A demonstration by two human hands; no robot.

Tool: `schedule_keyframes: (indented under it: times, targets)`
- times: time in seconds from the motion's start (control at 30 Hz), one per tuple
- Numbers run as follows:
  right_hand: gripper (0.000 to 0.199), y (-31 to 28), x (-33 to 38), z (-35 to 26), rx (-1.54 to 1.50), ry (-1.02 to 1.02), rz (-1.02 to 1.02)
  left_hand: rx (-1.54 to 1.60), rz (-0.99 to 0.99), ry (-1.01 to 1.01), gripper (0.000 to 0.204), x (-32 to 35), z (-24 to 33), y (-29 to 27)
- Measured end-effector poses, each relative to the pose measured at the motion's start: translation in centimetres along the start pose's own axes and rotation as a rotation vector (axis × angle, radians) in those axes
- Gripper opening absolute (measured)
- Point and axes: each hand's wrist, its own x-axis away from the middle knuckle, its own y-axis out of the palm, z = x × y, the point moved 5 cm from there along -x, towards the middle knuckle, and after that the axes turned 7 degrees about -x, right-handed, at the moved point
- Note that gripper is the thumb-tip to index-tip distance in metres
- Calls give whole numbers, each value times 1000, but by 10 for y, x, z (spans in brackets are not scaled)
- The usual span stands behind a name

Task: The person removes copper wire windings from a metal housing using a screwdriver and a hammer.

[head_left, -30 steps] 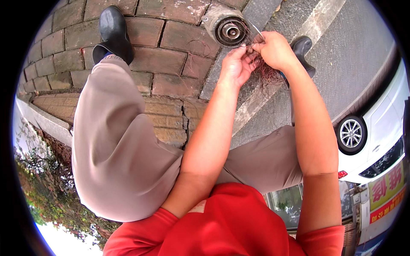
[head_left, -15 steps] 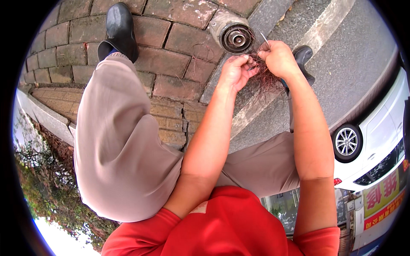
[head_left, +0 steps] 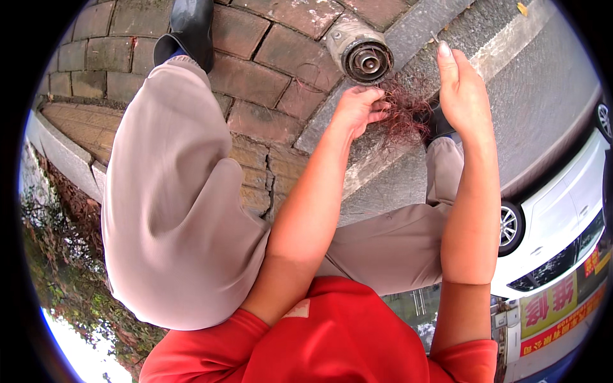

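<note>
A squat grey metal cylinder rests on the stone kerb, its near end showing dark concentric rings round a shiny hollow centre. Just below that end hangs a loose tangle of fine reddish-brown strands, like thin wire. My left hand pinches the left side of this tangle, thumb and fingers closed together. My right hand is raised to the right, apart from both cylinder and tangle. Its thumb points up, with a thin metal tool's tip showing faintly beside it; the curled fingers are mostly hidden behind the palm.
Red-brown paving bricks lie left of the stone kerb; grey asphalt lies right of it. My dark boots stand on either side of the cylinder. A white car is parked at the right, and shrubs grow at the far left.
My right hand has drawn away from the cylinder and tangle, moving right and turning thumb up. My left hand stays by the strands. The whole view has shifted slightly.
</note>
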Motion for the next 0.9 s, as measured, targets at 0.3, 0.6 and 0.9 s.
schedule_keyframes:
  times: [0.3,0.6,0.9]
  targets:
    - [24,77,40,13,101,29,-744,233,-231,27,11,-3,-13,-6]
    - [22,74,31,19,458,132,-591,409,-384,28,21,4,-14,4]
    - [22,78,20,11,580,107,-593,388,-233,39,16,6,-8,3]
